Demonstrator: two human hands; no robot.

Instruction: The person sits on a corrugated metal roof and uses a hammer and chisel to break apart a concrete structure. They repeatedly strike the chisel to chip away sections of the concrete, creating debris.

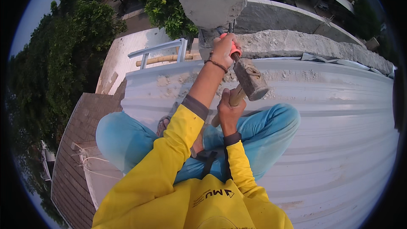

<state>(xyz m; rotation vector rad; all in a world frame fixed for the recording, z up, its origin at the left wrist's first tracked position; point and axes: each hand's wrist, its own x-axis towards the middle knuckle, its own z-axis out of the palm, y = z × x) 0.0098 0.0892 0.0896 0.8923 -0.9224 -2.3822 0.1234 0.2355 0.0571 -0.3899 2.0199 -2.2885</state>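
A yellow shirt [186, 205] is spreading below the hammer [251, 79], nearest the camera. The red-guarded chisel [235, 51] is sitting just above the hammer's head (whether the two are touching, I cannot tell), in the left hand [223, 50], whose fingers are curling tightly around it. The right hand [230, 111], just below the head, is gripping the hammer's wooden handle [238, 96] in a closed fist.
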